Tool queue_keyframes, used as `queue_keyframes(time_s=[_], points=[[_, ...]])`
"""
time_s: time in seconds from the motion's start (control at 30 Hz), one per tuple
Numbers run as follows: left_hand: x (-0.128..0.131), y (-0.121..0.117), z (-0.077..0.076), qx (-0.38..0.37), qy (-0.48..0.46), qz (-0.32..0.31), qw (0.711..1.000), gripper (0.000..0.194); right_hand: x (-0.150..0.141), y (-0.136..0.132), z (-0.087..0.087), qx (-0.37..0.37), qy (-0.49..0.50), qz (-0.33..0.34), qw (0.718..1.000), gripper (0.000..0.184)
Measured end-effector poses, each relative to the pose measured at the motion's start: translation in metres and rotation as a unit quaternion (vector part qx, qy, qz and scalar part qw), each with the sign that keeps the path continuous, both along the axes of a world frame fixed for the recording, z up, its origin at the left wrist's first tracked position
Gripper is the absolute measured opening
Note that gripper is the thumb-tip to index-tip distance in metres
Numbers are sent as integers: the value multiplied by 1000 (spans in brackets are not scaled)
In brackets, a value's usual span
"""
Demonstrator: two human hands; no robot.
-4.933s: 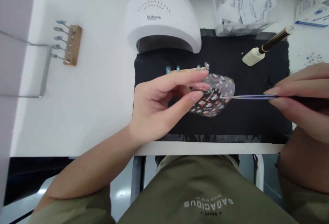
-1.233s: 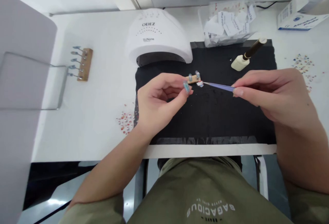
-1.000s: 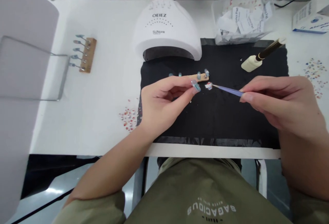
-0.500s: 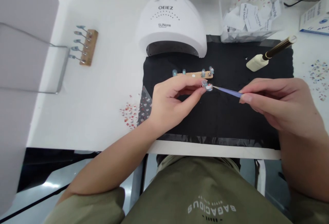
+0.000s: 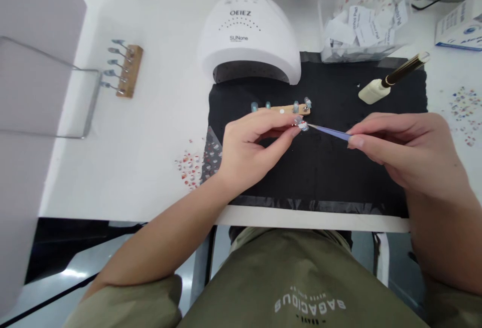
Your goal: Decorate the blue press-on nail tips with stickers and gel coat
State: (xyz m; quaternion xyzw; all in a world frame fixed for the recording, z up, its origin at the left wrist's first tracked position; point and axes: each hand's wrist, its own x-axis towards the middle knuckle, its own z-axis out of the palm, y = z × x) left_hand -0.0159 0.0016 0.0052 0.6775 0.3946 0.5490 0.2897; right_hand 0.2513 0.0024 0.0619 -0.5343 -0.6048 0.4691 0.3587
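Between the thumb and forefinger of my left hand [image 5: 252, 147] is a small decorated false nail [image 5: 303, 125], bluish with white and red pieces on it. My right hand [image 5: 406, 149] pinches a pair of lilac tweezers [image 5: 331, 132], their tips touching or very close to the nail's right side. Just behind my left fingers lies a wooden nail stand [image 5: 280, 110] on the black mat [image 5: 339, 177]. Several blue-grey nails stand along it, and the one at its right end carries raised decorations. My left fingers hide part of this stand.
A white nail lamp [image 5: 248, 41] stands behind the stand. To the right are a polish bottle [image 5: 372, 91], a clear box [image 5: 346, 57] of alcohol pads and scattered gems [image 5: 467, 107]. Left lie red and white gems [image 5: 189, 170], a clear sheet [image 5: 213, 154] and a second wooden stand [image 5: 130, 72].
The false nail has tilted slightly in my left fingers. My right hand and the tweezers have shifted a little left along with it. The whole view has moved slightly.
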Motion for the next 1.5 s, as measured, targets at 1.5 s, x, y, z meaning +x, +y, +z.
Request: queue_keyframes(time_s=[1.5], points=[[0, -7, 10, -30, 30, 31, 999, 18, -1, -9, 6, 144, -124, 33, 981, 11]])
